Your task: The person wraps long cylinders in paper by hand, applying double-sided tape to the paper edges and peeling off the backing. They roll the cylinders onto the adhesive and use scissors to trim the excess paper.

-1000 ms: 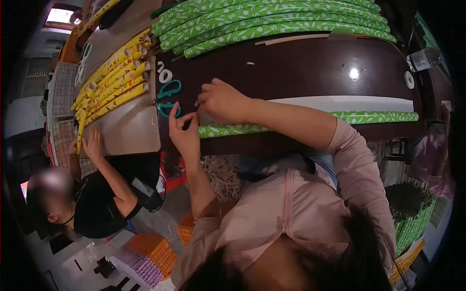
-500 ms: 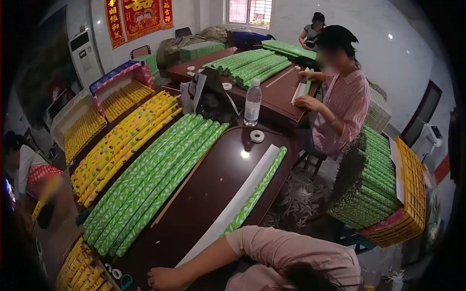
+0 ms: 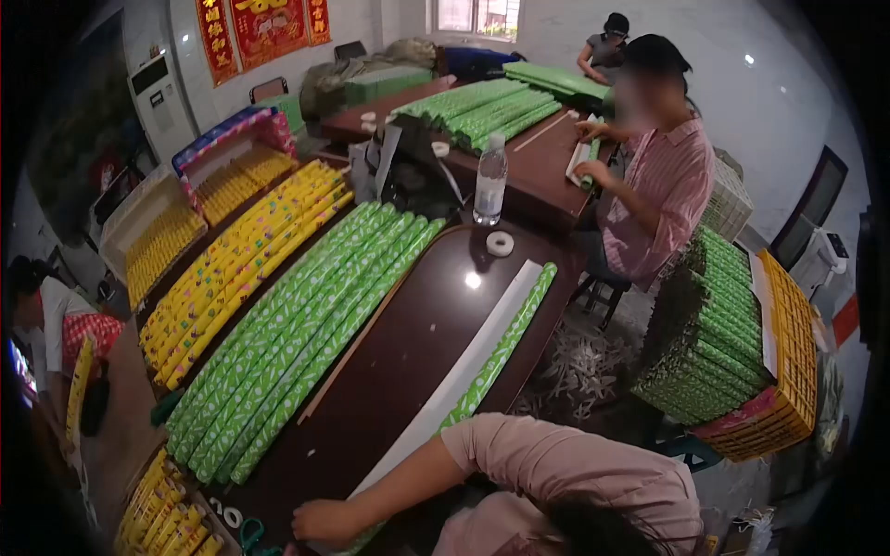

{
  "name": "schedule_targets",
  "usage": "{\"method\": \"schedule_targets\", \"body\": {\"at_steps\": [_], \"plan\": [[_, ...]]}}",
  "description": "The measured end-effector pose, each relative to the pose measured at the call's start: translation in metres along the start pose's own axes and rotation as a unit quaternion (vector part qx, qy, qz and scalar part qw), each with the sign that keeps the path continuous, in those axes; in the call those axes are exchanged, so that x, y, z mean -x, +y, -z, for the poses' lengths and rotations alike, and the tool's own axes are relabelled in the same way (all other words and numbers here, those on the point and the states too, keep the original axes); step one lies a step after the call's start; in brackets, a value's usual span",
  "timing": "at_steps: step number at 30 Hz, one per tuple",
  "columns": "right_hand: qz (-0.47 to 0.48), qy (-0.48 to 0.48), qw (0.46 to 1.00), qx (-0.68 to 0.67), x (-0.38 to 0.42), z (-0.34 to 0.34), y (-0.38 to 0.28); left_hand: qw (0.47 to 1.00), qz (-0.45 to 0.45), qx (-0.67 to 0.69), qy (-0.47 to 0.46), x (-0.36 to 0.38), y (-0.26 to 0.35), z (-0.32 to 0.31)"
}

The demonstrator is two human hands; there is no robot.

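My left hand (image 3: 324, 522) is at the near end of the dark table (image 3: 394, 371), its fingers curled together; whatever they hold is hidden. Beside it lies the near end of a long white sheet (image 3: 454, 371). A green patterned sheet (image 3: 505, 347), partly rolled, runs along the sheet's right side, and my pink sleeve (image 3: 519, 454) covers its lower part. My right hand is not in view. Left of the white sheet, green patterned rolls (image 3: 306, 343) lie side by side.
Yellow rolls (image 3: 246, 269), a water bottle (image 3: 490, 181), a tape ring (image 3: 500, 244) and green scissors (image 3: 250, 536) are around the table. A co-worker (image 3: 663, 176) sits at the back table. An orange crate (image 3: 788, 361) with green rolls stands right; another person (image 3: 69, 315) bends at left.
The view has shifted slightly. My left hand stays by the near end of the white sheet. The co-worker's hands have moved a little over their roll.
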State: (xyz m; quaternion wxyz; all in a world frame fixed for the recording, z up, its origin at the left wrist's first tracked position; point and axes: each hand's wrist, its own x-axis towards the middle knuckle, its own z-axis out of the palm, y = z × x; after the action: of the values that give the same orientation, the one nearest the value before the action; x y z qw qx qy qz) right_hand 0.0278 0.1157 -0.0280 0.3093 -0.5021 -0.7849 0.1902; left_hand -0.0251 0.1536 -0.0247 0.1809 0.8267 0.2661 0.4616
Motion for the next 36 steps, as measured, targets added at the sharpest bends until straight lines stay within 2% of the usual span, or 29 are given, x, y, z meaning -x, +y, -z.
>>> {"method": "schedule_targets", "body": {"at_steps": [1,3,4,6,8,13,15,17,19,21,23,27,29,31,33,34,36], "plan": [[0.036,-0.001,0.998,0.049,0.002,-0.005,0.007,0.999,-0.007,-0.032,-0.015,0.013,-0.001,0.023],[-0.028,-0.014,0.999,0.031,0.002,-0.003,-0.001,0.992,-0.006,-0.113,-0.053,0.050,0.002,0.085],[-0.028,-0.003,0.999,0.042,0.006,0.012,-0.011,0.985,-0.007,-0.154,-0.073,0.064,0.011,0.120],[-0.006,0.040,0.998,0.048,0.006,-0.002,-0.003,0.953,-0.062,-0.168,-0.244,0.071,0.037,0.124],[-0.010,0.036,0.998,0.049,0.006,0.002,-0.003,0.958,-0.071,-0.153,-0.231,0.075,0.040,0.126],[-0.014,0.001,0.999,0.031,0.007,0.016,-0.004,0.939,-0.053,-0.183,-0.285,0.070,0.040,0.127],[0.003,0.027,0.999,0.023,0.008,0.016,-0.002,0.940,-0.044,-0.189,-0.280,0.075,0.031,0.126],[-0.006,-0.041,0.998,0.040,0.007,0.037,-0.006,0.940,-0.039,-0.196,-0.276,0.077,0.028,0.128],[-0.105,-0.075,0.991,0.025,0.008,0.045,-0.002,0.940,-0.026,-0.205,-0.273,0.076,0.030,0.129],[-0.127,-0.049,0.991,-0.001,0.024,0.078,-0.008,0.946,-0.009,-0.155,-0.284,0.069,0.035,0.129],[-0.111,-0.011,0.993,0.045,0.061,0.112,-0.002,0.944,-0.022,-0.166,-0.285,0.069,0.032,0.131],[-0.284,0.054,0.957,0.021,0.170,0.196,0.016,0.940,-0.028,-0.174,-0.293,0.067,0.032,0.129],[-0.409,0.044,0.910,0.051,0.235,0.241,0.024,0.941,-0.033,-0.167,-0.292,0.067,0.031,0.129],[-0.429,0.104,0.895,0.068,0.308,0.277,0.036,0.943,-0.027,-0.152,-0.294,0.067,0.029,0.129],[-0.490,0.107,0.854,0.139,0.358,0.317,0.033,0.942,-0.034,-0.155,-0.296,0.067,0.032,0.128],[-0.485,0.193,0.851,0.063,0.403,0.331,0.052,0.939,-0.039,-0.168,-0.299,0.065,0.034,0.129],[-0.518,0.220,0.824,0.067,0.449,0.362,0.052,0.937,-0.049,-0.163,-0.305,0.064,0.035,0.129]]}}
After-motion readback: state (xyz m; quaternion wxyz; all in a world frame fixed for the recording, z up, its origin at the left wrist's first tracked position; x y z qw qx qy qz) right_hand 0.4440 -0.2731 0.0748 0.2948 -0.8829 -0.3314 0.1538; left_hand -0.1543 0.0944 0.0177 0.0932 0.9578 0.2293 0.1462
